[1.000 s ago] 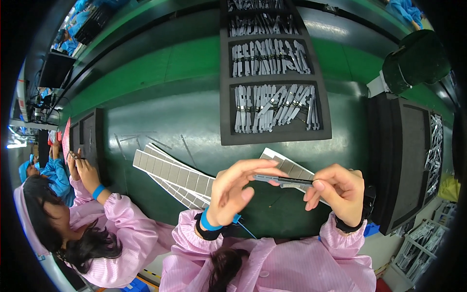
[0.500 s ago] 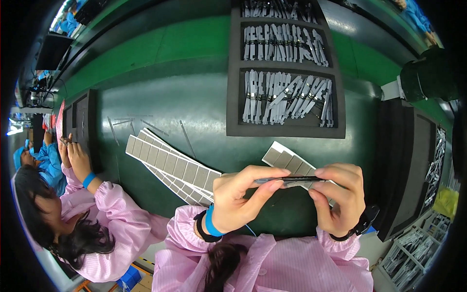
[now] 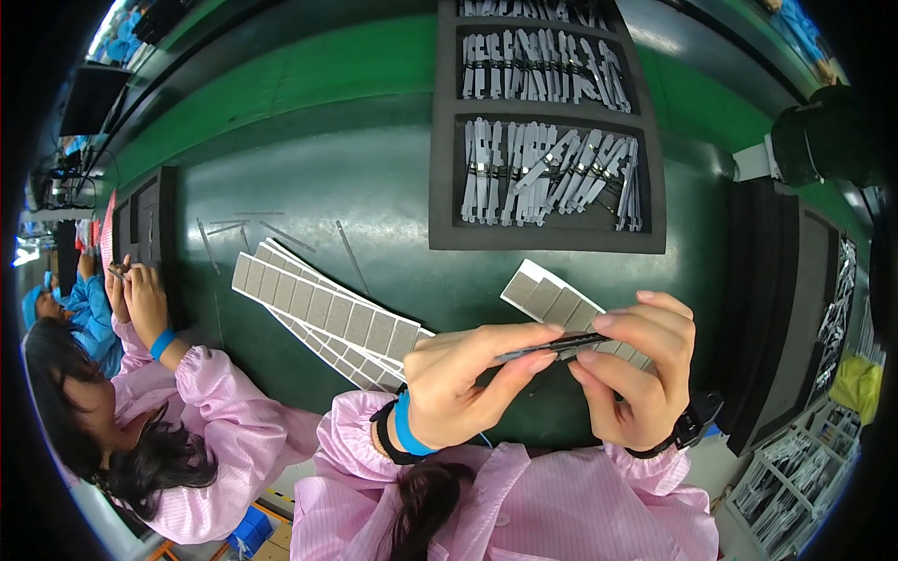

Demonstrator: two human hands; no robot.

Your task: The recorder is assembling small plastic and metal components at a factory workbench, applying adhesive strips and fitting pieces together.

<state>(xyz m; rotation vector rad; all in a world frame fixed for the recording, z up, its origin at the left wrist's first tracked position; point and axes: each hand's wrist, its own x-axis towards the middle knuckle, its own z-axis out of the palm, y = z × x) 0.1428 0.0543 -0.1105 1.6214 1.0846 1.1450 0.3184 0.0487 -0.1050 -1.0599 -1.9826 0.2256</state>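
Between my two hands, above the near part of the green table, is a thin dark grey strip-shaped part (image 3: 567, 344), seen nearly edge-on. My left hand (image 3: 472, 379) pinches its left end between thumb and fingers. At the other end, my right hand (image 3: 645, 369) grips it between thumb and forefinger, the other fingers curled. Behind my right hand lies a white sheet with grey rectangular pads (image 3: 552, 297), partly covered by that hand. More such pad sheets (image 3: 327, 310) overlap to the left, their near ends reaching my left hand.
A black foam tray (image 3: 552, 241) with several grey strip parts stands at the far centre. Several thin dark strips (image 3: 348, 251) lie on the green table (image 3: 281, 187). On the left, a co-worker's hands (image 3: 145, 299) work beside another black tray (image 3: 159, 224). Black trays (image 3: 767, 309) stand right.
My right hand has shifted slightly left along the part, its fingers now higher. The part has tilted, its right end raised. The view has shifted slightly.
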